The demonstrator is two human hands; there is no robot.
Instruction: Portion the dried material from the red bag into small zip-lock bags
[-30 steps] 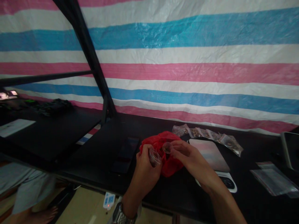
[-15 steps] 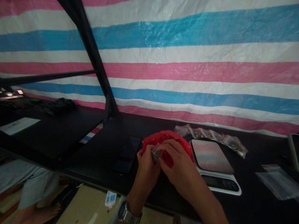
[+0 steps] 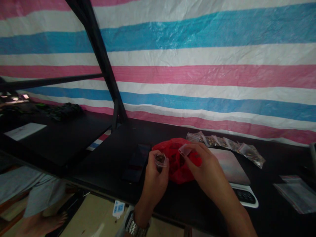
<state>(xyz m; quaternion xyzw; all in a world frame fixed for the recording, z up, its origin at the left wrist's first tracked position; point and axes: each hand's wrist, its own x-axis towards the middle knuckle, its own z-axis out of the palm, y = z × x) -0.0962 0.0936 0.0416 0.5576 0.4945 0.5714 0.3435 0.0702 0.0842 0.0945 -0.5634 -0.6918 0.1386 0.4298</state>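
My left hand (image 3: 156, 168) is closed around a small clear plastic bag (image 3: 160, 160) with its mouth open and small brown bits inside. Pinched between the thumb and fingers of my right hand (image 3: 201, 158) is a small clear plastic piece (image 3: 184, 150); its exact kind cannot be made out. Between and behind both hands lies a crumpled red plastic bag (image 3: 179, 174), opened at the top, with dark contents partly visible. My right forearm partly covers a white kitchen scale (image 3: 232, 164) with a metal plate.
Several filled zip bags (image 3: 249, 152) lie in a row behind the scale. Flat clear zip bags (image 3: 296, 192) rest at the right. A dark phone (image 3: 136, 163) lies left of my hands on the black table (image 3: 106, 164). Another person's leg (image 3: 44, 197) shows at lower left.
My hands have moved apart: the right one went right with the clear piece, over the red bag and scale. The small bag in my left hand now shows its open mouth.
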